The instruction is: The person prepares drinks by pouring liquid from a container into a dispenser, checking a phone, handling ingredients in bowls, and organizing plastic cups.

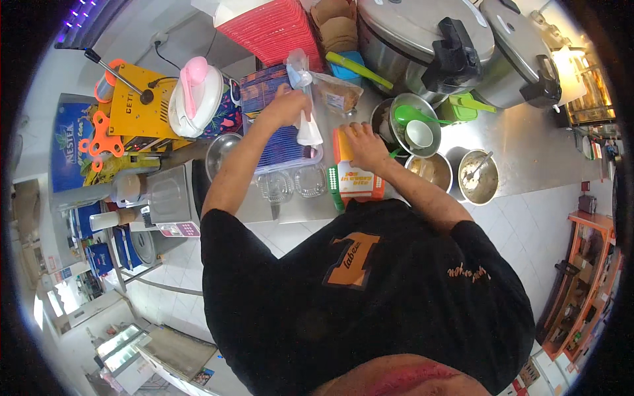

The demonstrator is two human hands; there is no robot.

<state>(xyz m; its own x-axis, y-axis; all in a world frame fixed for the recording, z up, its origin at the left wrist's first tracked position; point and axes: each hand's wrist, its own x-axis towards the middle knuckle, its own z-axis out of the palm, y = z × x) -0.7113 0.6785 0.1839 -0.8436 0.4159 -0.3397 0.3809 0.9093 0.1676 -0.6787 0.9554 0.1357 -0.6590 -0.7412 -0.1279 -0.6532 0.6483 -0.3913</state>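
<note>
— Steel counter point(522, 142) ran under everything, crowded with pots. What sat nearest the carton?

— An orange and white carton point(356, 179) stood at the counter's front edge. The right hand point(363, 146) rested on its top, fingers curled over it.

— And the other hand?

— Just left of the carton, the left hand point(285, 109) was clenched around a clear plastic bag point(305, 99). Right of the carton stood a steel bowl holding a green ladle point(413, 115).
</note>
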